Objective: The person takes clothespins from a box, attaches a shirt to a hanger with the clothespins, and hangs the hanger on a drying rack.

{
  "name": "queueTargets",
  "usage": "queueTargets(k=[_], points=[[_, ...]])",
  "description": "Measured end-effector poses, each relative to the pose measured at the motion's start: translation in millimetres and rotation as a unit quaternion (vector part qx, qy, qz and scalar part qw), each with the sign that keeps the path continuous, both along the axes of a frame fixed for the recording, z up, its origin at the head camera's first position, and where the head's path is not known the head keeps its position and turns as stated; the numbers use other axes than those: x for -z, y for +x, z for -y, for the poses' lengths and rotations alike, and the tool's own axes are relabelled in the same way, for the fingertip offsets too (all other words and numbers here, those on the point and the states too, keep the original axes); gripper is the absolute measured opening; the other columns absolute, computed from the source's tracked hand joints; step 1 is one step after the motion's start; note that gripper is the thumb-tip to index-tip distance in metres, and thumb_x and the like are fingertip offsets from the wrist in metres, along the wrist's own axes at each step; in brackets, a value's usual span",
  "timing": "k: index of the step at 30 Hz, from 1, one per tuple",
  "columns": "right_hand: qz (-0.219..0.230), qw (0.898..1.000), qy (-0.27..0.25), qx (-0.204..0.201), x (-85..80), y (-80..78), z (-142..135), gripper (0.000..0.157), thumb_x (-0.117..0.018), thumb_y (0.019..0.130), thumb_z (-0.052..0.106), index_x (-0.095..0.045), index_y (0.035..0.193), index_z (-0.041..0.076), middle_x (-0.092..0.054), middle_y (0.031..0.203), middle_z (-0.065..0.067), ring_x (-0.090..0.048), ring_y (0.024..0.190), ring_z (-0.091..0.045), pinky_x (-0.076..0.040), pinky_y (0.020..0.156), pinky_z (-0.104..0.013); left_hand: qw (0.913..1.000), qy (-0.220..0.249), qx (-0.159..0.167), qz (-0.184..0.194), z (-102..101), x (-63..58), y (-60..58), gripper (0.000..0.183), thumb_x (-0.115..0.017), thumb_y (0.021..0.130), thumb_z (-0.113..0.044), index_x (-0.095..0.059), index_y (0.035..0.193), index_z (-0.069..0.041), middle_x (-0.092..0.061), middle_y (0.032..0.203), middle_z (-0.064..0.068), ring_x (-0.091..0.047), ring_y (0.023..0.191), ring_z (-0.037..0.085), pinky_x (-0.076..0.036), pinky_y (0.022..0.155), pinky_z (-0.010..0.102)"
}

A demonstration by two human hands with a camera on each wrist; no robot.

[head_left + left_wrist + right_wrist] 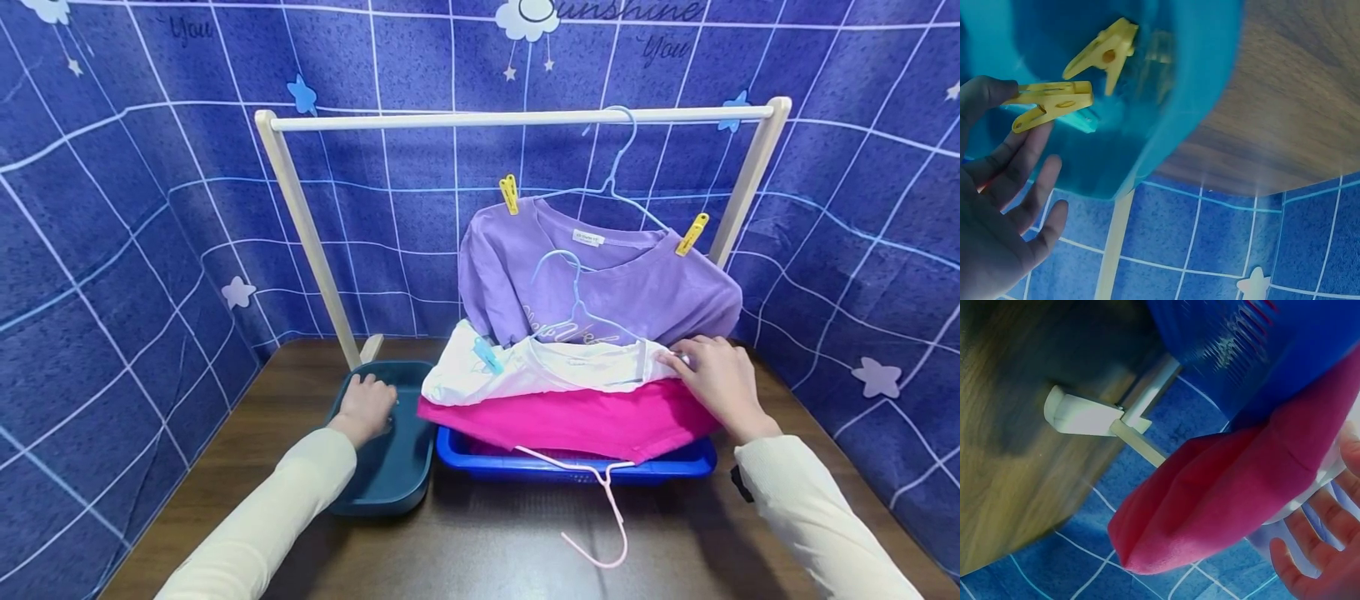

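Note:
My left hand (366, 408) is inside the teal bin (386, 492), its thumb and fingers pinching a yellow clothespin (1054, 100). Another yellow clothespin (1107, 53) and a turquoise one (1082, 120) lie in the bin beside it. At the right, my right hand (718, 379) pinches the shoulder edge of a white shirt (600, 362). A light blue hanger (577, 304) sits in the white shirt's neck, and a blue clothespin (487, 356) is on its left shoulder. Beneath the white shirt lies a pink garment (555, 421) with a pink hanger (611, 500) sticking out toward me.
A blue basket (577, 468) stands under the clothes. Behind it, a purple shirt (600, 283) hangs from the rack's rail (450, 121) on a blue hanger (622, 158), with yellow clothespins (508, 194) at its shoulders. Blue patterned cloth (150, 250) surrounds the wooden table (495, 542).

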State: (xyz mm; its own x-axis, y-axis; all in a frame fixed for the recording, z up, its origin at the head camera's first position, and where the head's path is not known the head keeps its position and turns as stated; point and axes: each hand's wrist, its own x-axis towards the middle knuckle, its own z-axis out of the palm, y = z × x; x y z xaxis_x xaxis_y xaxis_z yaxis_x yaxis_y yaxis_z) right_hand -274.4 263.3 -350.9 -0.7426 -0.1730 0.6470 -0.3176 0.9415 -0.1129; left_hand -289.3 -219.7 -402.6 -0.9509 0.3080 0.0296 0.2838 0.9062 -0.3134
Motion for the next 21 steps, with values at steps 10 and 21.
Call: queueTargets(k=[10, 21], points=[[-0.005, 1.000, -0.009, -0.004, 1.4, 1.4, -5, 0.018, -0.071, 0.076, 0.023, -0.068, 0.084, 0.007, -0.066, 0.077, -0.014, -0.059, 0.073, -0.036, -0.038, 0.056, -0.045, 0.9955, 0.080, 0.003, -0.051, -3, -19.6, 5.1, 0.036, -0.074, 0.070, -0.032, -0.063, 0.090, -0.005, -0.068, 0.085, 0.012, -0.058, 0.082, 0.031, -0.043, 0.077, 0.050], [-0.008, 1.000, -0.002, -0.001, 3.0, 5.0, -16, 0.016, -0.067, 0.074, 0.008, -0.071, 0.089, 0.010, -0.067, 0.080, -0.015, -0.060, 0.071, -0.037, -0.039, 0.054, -0.048, 0.9852, 0.154, -0.007, -0.074, -16, -39.1, 4.4, 0.034, -0.071, 0.074, -0.033, -0.060, 0.090, -0.005, -0.064, 0.077, 0.007, -0.057, 0.079, 0.028, -0.043, 0.070, 0.046]])
